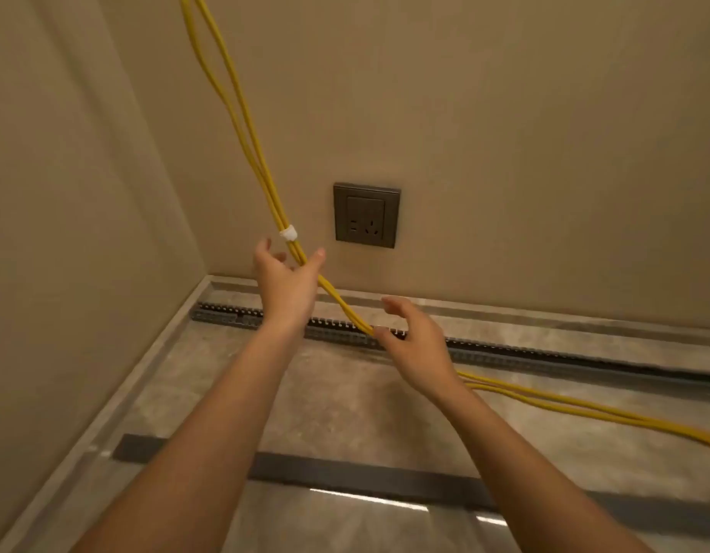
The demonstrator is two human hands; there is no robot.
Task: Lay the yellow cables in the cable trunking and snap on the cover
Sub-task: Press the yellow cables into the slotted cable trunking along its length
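Yellow cables (241, 125) hang from above, bound by a white tie (288, 233), and run down across the floor to the right. Grey slotted cable trunking (505, 351) lies open along the base of the far wall. Its flat grey cover (345, 472) lies loose on the floor nearer to me. My left hand (285, 277) is spread open just below the tie, the cables passing between thumb and fingers. My right hand (415, 341) hovers over the trunking with loosely curved fingers, the cables running under it; no grip shows.
A dark wall socket (366, 215) sits on the far wall above the trunking. Beige walls meet in a corner at the left. The floor is grey stone with a raised skirting edge (545, 313).
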